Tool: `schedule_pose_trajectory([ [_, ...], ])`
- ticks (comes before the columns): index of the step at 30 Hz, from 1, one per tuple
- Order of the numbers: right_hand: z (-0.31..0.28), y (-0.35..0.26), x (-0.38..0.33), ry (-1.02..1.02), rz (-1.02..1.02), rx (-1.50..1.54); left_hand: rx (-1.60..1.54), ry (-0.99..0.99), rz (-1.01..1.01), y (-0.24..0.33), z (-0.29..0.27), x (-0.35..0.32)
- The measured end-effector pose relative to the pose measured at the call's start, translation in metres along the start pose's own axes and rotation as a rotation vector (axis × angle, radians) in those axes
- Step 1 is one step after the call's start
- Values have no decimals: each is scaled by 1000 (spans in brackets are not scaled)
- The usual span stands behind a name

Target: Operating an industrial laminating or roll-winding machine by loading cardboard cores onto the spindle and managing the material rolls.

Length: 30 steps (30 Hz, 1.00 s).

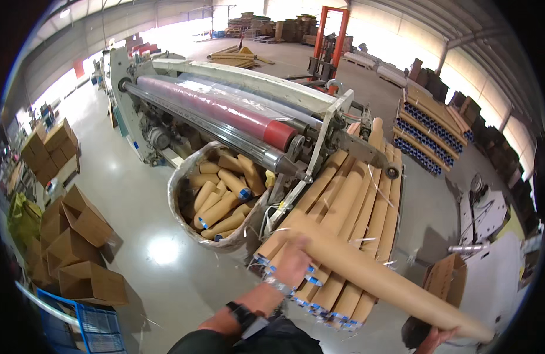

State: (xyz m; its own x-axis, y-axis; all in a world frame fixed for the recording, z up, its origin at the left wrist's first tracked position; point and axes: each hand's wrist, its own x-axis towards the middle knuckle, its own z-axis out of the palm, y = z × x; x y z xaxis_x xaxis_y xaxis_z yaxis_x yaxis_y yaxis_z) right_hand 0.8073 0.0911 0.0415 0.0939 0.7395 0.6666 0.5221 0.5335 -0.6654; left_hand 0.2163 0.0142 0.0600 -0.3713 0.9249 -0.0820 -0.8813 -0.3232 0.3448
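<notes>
Cardboard tube (pixel 378 274), long, stiff, likely light but unwieldy, held slantwise above the stack of tubes (pixel 349 206). Left hand (pixel 294 261) clasps its upper end; right hand (pixel 436 338) supports the lower end, grip unclear. Best held near both ends; smooth wrap may slip.

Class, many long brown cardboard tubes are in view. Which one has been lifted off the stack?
The tube slanting across the stack, held by the left hand and right hand; the rest lie side by side.
</notes>
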Motion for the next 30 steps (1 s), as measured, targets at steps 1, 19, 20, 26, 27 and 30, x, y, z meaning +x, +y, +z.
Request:
schedule_pose_trajectory([
  [1, -36, -1, 2, -40, -428, -416, -24, 31, 34, -24, 22, 23],
  [19, 214, 65, 133, 481, 335, -137, 177, 359, 367, 92, 34, 205],
  [20, 215, 64, 129, 460, 344, -148, 212, 337, 353, 103, 26, 206],
  [26, 290, -51, 107, 613, 763, 1019, 162, 290, 359, 206, -29, 244],
  [27, 319, -81, 101, 625, 760, 1003, 134, 279, 408, 232, -43, 253],
  [30, 429, -187, 70, 233, 744, 1277, -179, 57, 491, 330, -120, 289],
])
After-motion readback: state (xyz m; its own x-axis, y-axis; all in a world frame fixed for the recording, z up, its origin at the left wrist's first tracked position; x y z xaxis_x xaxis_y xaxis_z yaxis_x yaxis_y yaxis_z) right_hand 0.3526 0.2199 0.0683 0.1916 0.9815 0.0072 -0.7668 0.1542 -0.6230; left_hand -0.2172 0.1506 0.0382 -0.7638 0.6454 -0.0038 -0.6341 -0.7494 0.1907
